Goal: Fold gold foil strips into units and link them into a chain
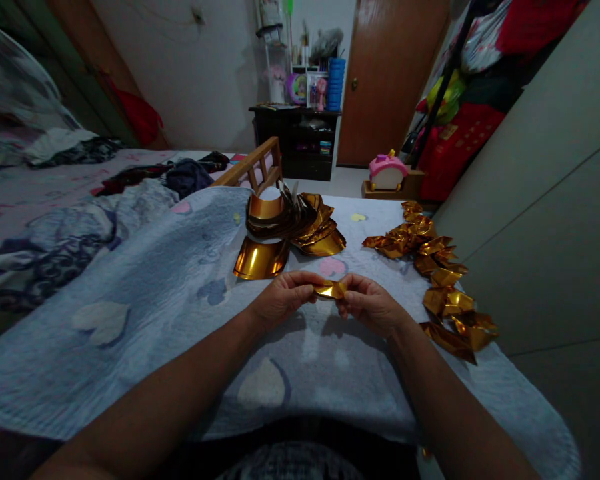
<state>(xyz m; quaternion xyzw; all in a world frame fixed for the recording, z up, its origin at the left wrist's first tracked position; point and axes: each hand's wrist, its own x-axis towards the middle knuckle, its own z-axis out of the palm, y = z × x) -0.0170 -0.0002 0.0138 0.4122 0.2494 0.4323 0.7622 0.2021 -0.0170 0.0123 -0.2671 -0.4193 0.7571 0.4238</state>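
Note:
Between my two hands is a small folded piece of gold foil paper (330, 289), held just above the cloth. My left hand (291, 295) pinches its left end between thumb and fingers. At the other end, my right hand (364, 301) grips it the same way. Beyond my hands lies a stack of flat gold foil sheets (263, 259), fanned and curling upward, with more layered gold sheets (320, 230) at its right. To the right, a trail of folded gold foil pieces (447, 301) is heaped along the table's edge.
A pale blue cloth with heart shapes (155, 280) covers the work surface. Behind it stand a wooden rail (250, 163) and a pink toy case (387, 172). Left is a bed with crumpled bedding (80, 227); a pale cabinet (540, 200) borders the right.

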